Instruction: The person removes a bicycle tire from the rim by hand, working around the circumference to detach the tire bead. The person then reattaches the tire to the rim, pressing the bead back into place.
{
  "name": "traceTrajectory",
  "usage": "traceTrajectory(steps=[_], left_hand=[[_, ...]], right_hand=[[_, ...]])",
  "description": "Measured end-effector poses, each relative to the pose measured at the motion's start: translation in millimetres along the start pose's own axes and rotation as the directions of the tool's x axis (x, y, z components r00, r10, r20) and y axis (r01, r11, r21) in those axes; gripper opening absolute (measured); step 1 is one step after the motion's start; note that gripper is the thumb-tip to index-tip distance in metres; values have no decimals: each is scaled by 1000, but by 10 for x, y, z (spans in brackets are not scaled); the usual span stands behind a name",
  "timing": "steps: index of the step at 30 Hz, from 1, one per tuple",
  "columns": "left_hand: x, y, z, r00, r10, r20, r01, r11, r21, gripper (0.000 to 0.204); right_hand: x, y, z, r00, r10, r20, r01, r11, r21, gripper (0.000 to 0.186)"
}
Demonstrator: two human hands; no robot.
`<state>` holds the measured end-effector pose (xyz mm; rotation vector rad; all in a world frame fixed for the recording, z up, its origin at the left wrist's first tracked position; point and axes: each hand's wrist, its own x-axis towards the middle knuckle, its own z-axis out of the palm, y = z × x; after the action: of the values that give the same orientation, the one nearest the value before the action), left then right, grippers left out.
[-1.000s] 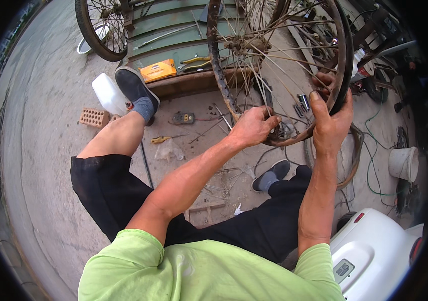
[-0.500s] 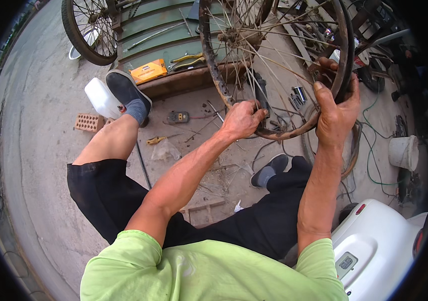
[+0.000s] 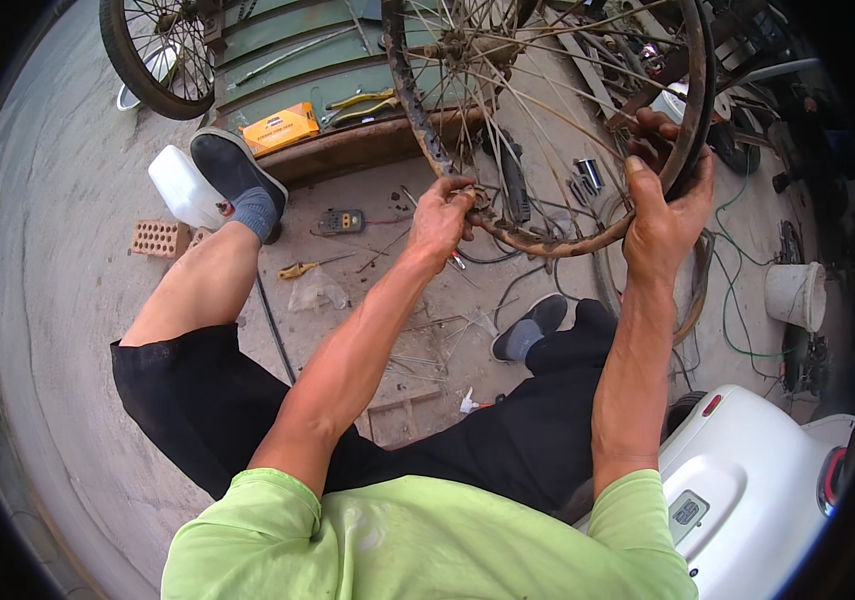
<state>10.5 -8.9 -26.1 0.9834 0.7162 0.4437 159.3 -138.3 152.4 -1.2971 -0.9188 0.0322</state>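
Observation:
A rusty spoked bicycle wheel (image 3: 557, 247), with no tyre visible on the near part of its rim, stands in front of me. My left hand (image 3: 442, 218) is closed on the lower left of the rim, thumb and fingers pinching it where a frayed brown strip (image 3: 484, 207) shows. On the lower right side, my right hand (image 3: 669, 205) grips the rim, its thumb upright and its fingers curled around behind, among the spokes. The hub (image 3: 459, 50) sits at the top, above a green slatted cart bed.
Pliers (image 3: 362, 108) and an orange box (image 3: 279, 128) lie on the cart bed (image 3: 292, 75). On the ground are a multimeter (image 3: 340, 221), a yellow-handled screwdriver (image 3: 312, 267), a brick (image 3: 160, 238), a white jug (image 3: 185, 188) and cables. A bucket (image 3: 795, 296) and white scooter body (image 3: 747, 480) stand right.
My left hand has moved left and slightly up along the rim, and the frayed strip now shows beside its fingers. My right hand keeps its grip. The whole view has shifted a little.

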Motion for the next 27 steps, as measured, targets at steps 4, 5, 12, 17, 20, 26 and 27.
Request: traceTrajectory(steps=[4,5,12,17,20,26,27], left_hand=[[-293,219,241,981,192,-27,-185,969,161,30],[-364,244,319,976,215,31,-217,956,198,30],[-507,314,561,977,98,190,-143,960,242,37],[-439,373,527,965,19,262,-91,959,268,37],[-428,384,552,964,5,267,-70,970,231,35],[-280,379,377,881,-26,473,16,1000,24,43],[-279,372,345,865,-34,501,56,998,-30,46]], right_hand=[[-39,45,-58,1000,3,-6,-3,1000,28,46],[-47,39,-54,1000,24,-14,-23,998,51,46],[-96,1,-10,1000,-3,22,2,1000,25,45],[-103,-26,4,997,-35,62,36,999,-15,46],[-112,-32,16,995,-62,83,64,997,-29,46],[-146,-76,100,994,-68,91,70,997,-24,46],[-139,-82,105,994,-64,83,66,998,-21,46]])
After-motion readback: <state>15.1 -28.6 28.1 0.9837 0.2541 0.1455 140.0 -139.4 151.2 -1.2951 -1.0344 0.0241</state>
